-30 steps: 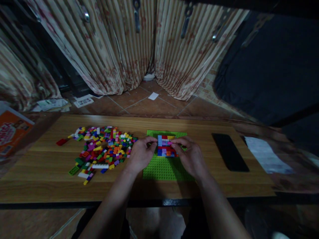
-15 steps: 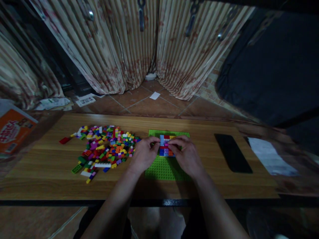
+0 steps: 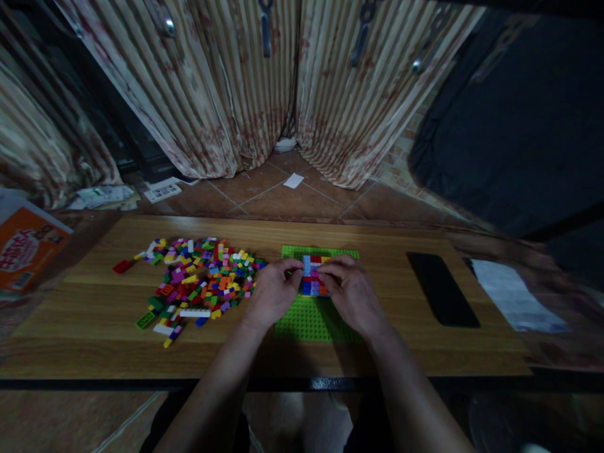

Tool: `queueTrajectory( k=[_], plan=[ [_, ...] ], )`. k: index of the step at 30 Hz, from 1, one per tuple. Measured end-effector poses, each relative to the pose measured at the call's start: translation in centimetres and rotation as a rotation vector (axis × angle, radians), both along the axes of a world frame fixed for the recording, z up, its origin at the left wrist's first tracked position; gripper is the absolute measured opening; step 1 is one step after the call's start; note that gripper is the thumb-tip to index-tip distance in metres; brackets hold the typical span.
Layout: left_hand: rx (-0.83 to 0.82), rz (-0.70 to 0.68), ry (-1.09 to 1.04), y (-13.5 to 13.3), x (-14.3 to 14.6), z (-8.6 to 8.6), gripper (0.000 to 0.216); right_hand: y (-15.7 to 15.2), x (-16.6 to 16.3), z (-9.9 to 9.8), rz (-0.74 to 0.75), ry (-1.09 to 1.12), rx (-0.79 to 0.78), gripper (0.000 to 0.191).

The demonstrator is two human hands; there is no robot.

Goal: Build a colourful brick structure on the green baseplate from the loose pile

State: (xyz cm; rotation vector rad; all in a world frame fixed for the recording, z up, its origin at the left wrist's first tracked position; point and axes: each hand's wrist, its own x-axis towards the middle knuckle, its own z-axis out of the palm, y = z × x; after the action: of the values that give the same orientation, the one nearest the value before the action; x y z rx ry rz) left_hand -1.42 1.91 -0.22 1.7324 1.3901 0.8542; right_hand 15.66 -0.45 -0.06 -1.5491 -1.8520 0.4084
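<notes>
A green studded baseplate (image 3: pixel 314 319) lies on the wooden table, carrying a multicoloured block of building bricks (image 3: pixel 307 288) with blue, red, purple and orange parts. My left hand (image 3: pixel 276 288) is closed, its thumb and forefinger pinched at the block's left edge. From the other side, my right hand (image 3: pixel 352 286) reaches over the block, fingertips pinched together on a brick near its middle. That small brick is mostly hidden by the fingers, and the right hand covers much of the block's right side.
Loose building bricks (image 3: pixel 207 277) are heaped on the table (image 3: pixel 94 327) to the left. A black phone-like slab (image 3: pixel 442 289) lies at the right, with a white paper (image 3: pixel 516 296) beyond it. An orange and white package (image 3: pixel 28 245) is at the far left.
Both hands stay at the brick block with almost the same finger positions. The view has shifted very slightly.
</notes>
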Motion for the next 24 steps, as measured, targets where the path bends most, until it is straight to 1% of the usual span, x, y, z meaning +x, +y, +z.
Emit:
queueTrajectory(
  k=[3,6,11,16,20,24],
  plan=[
    [-0.007,0.005,-0.002,0.0,0.0,0.0,0.024,-0.1,-0.1,0.0,-0.007,0.01,0.008,0.016],
    [-0.002,0.004,0.019,0.0,0.0,0.1,0.023,-0.1,0.0,0.1,-0.027,0.08,0.008,0.016],
    [0.0,0.019,0.04,-0.1,0.1,0.4,0.023,0.2,0.6,0.1,-0.153,0.194,-0.006,0.018],
    [0.033,0.057,0.063,-0.3,0.6,0.4,0.023,0.3,0.7,-0.2,-0.23,0.171,0.003,0.014],
    [0.033,0.065,0.043,-0.4,1.1,0.4,0.022,0.2,0.2,-0.1,-0.245,0.143,-0.031,0.011],
    [0.04,0.056,0.028,-0.3,1.2,0.3,0.022,0.2,-0.3,0.0,-0.238,0.132,-0.024,0.009]
  ],
)
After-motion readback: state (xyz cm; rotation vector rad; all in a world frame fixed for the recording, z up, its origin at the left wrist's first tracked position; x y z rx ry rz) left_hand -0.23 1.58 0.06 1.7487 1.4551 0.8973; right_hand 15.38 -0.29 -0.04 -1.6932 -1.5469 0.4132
